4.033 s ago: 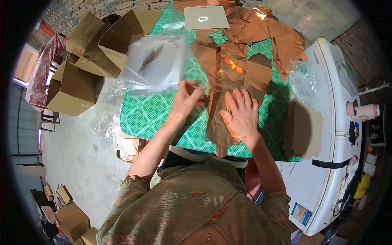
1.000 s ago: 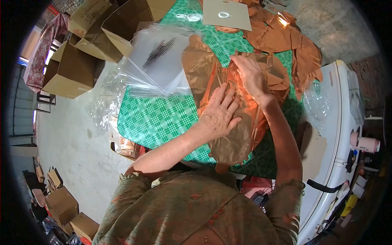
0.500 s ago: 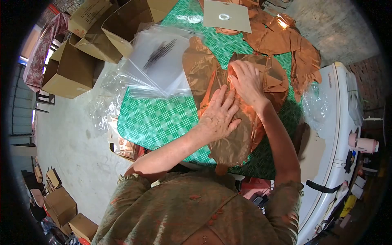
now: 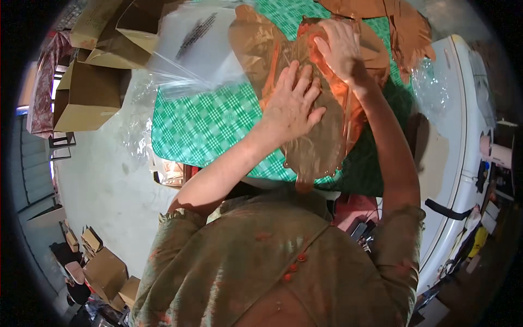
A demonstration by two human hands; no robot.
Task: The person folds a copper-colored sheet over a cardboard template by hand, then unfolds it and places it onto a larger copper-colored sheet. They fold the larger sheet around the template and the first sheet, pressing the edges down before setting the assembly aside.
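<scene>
A flat, deflated copper-coloured foil balloon (image 4: 321,147) lies spread on a green checked tablecloth (image 4: 201,122), its short neck toward my body. My left hand (image 4: 294,106) rests palm down on the middle of it, fingers spread. Farther up on the right, my right hand (image 4: 342,52) lies over a raised fold of the foil with its thumb apart from the fingers; the palm side is hidden. Left of the balloon is a pile of clear plastic bags (image 4: 223,60) with dark printing.
More copper foil pieces (image 4: 411,35) hang over the table's far right edge. Open cardboard boxes (image 4: 90,95) stand at the left. On the right, crumpled clear plastic (image 4: 433,87) lies on a white chest-like appliance (image 4: 457,131).
The view has tipped down, so the table sits higher and the card with the white ring is out of sight. My right hand has moved slightly away and right across the foil.
</scene>
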